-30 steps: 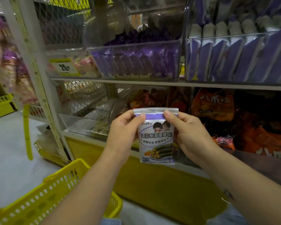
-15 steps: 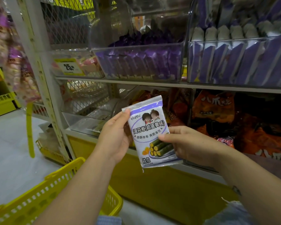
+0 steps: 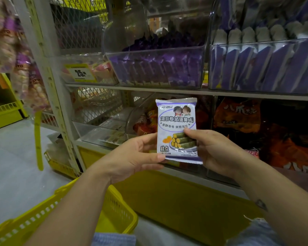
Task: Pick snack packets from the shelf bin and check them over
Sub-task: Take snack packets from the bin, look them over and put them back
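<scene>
1. Both hands are raised in open air in front of and just below the white metal shelf rail (image 3: 132, 90). A yellow plastic basket (image 3: 121, 215) sits under the left wrist, well apart.
2. The left hand (image 3: 132, 157) pinches the lower left corner of the upright white-and-purple foil snack packet (image 3: 176, 121). The right hand (image 3: 215, 151) grips its lower right edge, thumb on the front.
3. Both forearms reach forward, hands level, with the packet between them.
</scene>
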`<state>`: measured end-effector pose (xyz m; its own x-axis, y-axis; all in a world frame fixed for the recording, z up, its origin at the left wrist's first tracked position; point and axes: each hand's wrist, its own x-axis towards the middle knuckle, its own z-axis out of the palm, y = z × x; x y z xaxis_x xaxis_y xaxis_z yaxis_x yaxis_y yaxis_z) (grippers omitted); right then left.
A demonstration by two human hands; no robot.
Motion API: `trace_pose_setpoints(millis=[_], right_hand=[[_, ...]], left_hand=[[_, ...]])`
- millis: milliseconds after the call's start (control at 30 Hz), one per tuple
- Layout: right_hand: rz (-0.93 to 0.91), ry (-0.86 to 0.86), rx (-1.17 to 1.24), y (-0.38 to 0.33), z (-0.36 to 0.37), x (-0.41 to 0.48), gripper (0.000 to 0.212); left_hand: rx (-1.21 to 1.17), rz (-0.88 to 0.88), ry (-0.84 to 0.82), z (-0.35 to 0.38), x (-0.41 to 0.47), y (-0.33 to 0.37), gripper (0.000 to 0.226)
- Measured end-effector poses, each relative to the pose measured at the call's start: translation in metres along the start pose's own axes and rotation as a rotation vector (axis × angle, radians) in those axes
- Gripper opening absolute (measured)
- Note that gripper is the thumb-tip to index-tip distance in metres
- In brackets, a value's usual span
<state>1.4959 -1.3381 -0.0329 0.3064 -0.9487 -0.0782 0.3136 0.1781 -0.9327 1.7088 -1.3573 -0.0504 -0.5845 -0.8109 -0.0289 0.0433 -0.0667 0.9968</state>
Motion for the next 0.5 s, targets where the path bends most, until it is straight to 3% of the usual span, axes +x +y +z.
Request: trace_pose_setpoints(millis=[400,500], right_hand=[[0.065,0.076,0.093,-0.0018,-0.0002,0.0005,0.033],[0.024,0.112,0.073,-0.0014,0.0019,0.0006,0.03]], left_hand=[[0.009,0.097,-0.021,0.0014,-0.0032,0.0039,0.064],[0.109,0.174,0.101,0.0007,-0.0014,0.0032,0.07]])
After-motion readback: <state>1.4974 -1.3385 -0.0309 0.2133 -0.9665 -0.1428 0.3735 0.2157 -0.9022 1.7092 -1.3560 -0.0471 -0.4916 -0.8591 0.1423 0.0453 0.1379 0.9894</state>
